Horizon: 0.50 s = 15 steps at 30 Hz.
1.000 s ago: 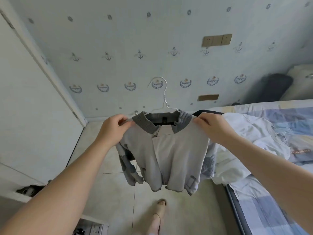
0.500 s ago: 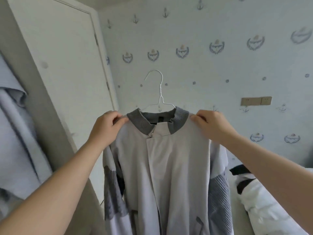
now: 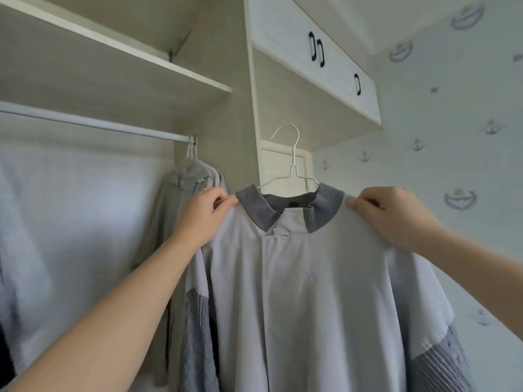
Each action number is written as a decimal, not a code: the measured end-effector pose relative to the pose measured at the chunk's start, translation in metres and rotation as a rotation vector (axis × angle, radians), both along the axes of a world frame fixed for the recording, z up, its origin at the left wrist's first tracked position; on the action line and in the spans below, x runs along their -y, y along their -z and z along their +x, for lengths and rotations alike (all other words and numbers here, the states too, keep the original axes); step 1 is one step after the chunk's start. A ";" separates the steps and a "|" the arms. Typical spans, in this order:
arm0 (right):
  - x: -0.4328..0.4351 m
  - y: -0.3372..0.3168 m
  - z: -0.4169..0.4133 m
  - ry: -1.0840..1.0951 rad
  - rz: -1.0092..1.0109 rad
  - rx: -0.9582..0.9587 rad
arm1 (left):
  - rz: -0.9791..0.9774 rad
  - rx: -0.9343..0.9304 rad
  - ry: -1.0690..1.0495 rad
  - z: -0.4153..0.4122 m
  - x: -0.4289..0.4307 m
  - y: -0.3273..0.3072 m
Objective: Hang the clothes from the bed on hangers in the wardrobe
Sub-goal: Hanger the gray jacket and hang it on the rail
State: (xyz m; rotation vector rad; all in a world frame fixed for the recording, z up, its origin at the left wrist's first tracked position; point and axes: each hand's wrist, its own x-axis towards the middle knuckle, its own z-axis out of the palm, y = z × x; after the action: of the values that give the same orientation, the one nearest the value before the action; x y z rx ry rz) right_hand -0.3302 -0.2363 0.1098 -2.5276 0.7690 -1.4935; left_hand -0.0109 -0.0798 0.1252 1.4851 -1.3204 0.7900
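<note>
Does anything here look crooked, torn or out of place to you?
Nothing stands out. The pale grey jacket with the dark ribbed collar sits evenly on its white wire hanger, left hand and right hand gripping its shoulders. It simply isn't hooked on the silver wardrobe rail yet.

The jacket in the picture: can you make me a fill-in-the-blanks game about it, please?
1. The left hand and the right hand each pinch one ____ of the jacket.
2. The jacket's ribbed collar is dark ____.
3. The jacket sits on a white wire ____.

Missing words: shoulder; grey; hanger.
</note>
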 end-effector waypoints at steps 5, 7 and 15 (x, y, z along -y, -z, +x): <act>-0.028 -0.052 0.071 -0.110 -0.099 -0.007 | -0.063 0.018 -0.191 0.054 -0.044 -0.046; -0.037 -0.067 0.100 -0.142 -0.128 -0.004 | -0.066 0.005 -0.257 0.078 -0.056 -0.056; -0.064 -0.124 0.227 -0.248 -0.150 0.024 | -0.127 -0.037 -0.536 0.187 -0.087 -0.085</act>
State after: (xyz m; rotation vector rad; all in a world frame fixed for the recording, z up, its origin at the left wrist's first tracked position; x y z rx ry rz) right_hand -0.1035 -0.1724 0.2342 -2.5883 0.3356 -1.5443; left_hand 0.1756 0.0075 0.2107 1.7629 -0.8268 1.1552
